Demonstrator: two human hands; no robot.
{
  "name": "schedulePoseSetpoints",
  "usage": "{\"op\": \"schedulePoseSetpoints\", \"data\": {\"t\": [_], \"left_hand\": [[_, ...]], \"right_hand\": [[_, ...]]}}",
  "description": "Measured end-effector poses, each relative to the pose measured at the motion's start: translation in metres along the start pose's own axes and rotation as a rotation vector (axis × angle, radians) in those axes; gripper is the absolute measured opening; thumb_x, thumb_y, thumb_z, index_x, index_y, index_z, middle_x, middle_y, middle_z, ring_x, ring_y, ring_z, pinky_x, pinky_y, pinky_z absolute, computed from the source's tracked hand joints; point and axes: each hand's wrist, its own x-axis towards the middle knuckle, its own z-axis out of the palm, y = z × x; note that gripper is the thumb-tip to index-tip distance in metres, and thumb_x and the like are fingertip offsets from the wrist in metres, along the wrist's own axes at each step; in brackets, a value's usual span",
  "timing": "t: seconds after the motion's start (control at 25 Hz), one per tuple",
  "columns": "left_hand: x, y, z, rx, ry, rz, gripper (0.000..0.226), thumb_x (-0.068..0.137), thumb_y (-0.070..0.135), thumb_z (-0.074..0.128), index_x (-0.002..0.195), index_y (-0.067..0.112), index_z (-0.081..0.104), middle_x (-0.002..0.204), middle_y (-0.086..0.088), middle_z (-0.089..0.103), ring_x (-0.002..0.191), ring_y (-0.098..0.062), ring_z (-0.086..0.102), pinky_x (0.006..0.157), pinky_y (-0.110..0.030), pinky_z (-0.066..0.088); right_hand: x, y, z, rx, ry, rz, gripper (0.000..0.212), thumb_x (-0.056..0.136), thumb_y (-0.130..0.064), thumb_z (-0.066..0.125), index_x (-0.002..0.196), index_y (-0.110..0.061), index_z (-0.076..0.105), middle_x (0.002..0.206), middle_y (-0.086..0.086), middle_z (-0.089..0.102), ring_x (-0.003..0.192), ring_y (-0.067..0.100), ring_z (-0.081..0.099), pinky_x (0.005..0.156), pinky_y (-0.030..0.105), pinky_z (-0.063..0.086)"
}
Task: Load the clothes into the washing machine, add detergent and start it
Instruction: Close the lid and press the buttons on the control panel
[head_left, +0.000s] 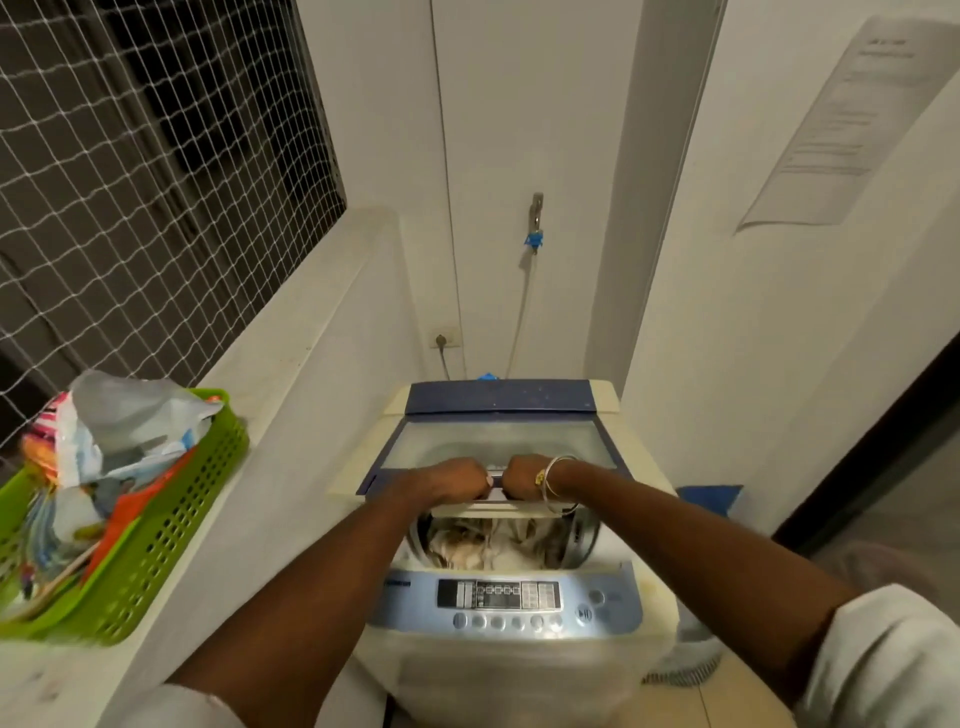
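A cream top-loading washing machine (514, 670) stands in front of me, its blue control panel (498, 597) along the near edge. Its blue-framed glass lid (493, 441) is partly raised and folded. My left hand (457, 478) and my right hand (524, 475) both grip the lid's front handle, side by side. A bangle circles my right wrist. Below the lid, pale crumpled clothes (488, 545) lie in the drum.
A green plastic basket (156, 530) with packets and plastic bags sits on the ledge at left, under a netted window. A tap (535, 223) with a hose and a wall socket (444, 340) are behind the machine. A doorway opens at right.
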Motion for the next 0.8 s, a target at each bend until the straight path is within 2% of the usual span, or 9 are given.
{"op": "schedulePoseSetpoints", "data": {"t": [0.08, 0.16, 0.28, 0.4, 0.52, 0.64, 0.8], "left_hand": [[-0.005, -0.002, 0.009, -0.019, 0.006, 0.005, 0.012, 0.086, 0.019, 0.056, 0.079, 0.011, 0.063, 0.08, -0.01, 0.059, 0.071, -0.02, 0.05, 0.065, -0.032, 0.038], [-0.007, -0.005, 0.019, -0.027, 0.007, 0.016, 0.017, 0.089, 0.02, 0.056, 0.084, 0.007, 0.066, 0.079, -0.008, 0.059, 0.072, -0.019, 0.05, 0.062, -0.03, 0.037], [-0.006, -0.015, 0.041, 0.009, -0.046, 0.039, 0.027, 0.096, 0.023, 0.053, 0.104, 0.003, 0.069, 0.094, -0.011, 0.064, 0.083, -0.022, 0.055, 0.072, -0.032, 0.041], [0.003, -0.027, 0.063, 0.017, -0.059, 0.051, 0.025, 0.096, 0.024, 0.054, 0.104, 0.008, 0.071, 0.103, -0.013, 0.07, 0.086, -0.022, 0.06, 0.077, -0.032, 0.046], [0.01, -0.038, 0.077, 0.016, -0.072, 0.071, 0.028, 0.098, 0.023, 0.051, 0.102, 0.006, 0.072, 0.102, -0.014, 0.071, 0.086, -0.023, 0.062, 0.078, -0.031, 0.046], [0.018, -0.046, 0.089, 0.032, -0.107, 0.11, 0.028, 0.1, 0.021, 0.048, 0.106, 0.004, 0.069, 0.106, -0.015, 0.069, 0.099, -0.027, 0.064, 0.086, -0.034, 0.046], [0.027, -0.053, 0.102, 0.035, -0.04, 0.14, 0.024, 0.099, 0.02, 0.052, 0.107, 0.006, 0.071, 0.107, -0.012, 0.069, 0.099, -0.024, 0.064, 0.077, -0.026, 0.039]], "right_hand": [[-0.003, 0.0, 0.008, 0.019, 0.003, 0.014, 0.023, 0.096, -0.013, 0.047, 0.102, -0.001, 0.066, 0.082, 0.009, 0.055, 0.071, 0.021, 0.05, 0.062, 0.028, 0.038], [-0.002, 0.002, 0.019, 0.008, 0.001, 0.029, 0.021, 0.096, -0.014, 0.047, 0.092, -0.005, 0.065, 0.081, 0.008, 0.056, 0.072, 0.022, 0.051, 0.058, 0.028, 0.038], [0.008, 0.008, 0.046, 0.0, -0.019, 0.045, 0.023, 0.093, -0.023, 0.05, 0.072, -0.015, 0.056, 0.076, 0.005, 0.06, 0.065, 0.02, 0.052, 0.054, 0.027, 0.04], [0.021, 0.016, 0.07, 0.014, -0.036, 0.051, 0.02, 0.093, -0.03, 0.052, 0.087, -0.013, 0.063, 0.085, 0.007, 0.066, 0.072, 0.02, 0.059, 0.063, 0.029, 0.048], [0.032, 0.022, 0.085, 0.024, -0.051, 0.044, 0.029, 0.094, -0.034, 0.053, 0.099, -0.01, 0.068, 0.094, 0.012, 0.069, 0.077, 0.023, 0.06, 0.072, 0.031, 0.051], [0.043, 0.027, 0.1, 0.025, -0.07, 0.052, 0.031, 0.093, -0.036, 0.057, 0.103, -0.009, 0.069, 0.098, 0.01, 0.071, 0.08, 0.023, 0.062, 0.078, 0.032, 0.054], [0.054, 0.031, 0.114, 0.035, -0.049, 0.046, 0.023, 0.091, -0.029, 0.063, 0.1, -0.01, 0.072, 0.098, 0.011, 0.073, 0.086, 0.024, 0.067, 0.072, 0.029, 0.05]]}}
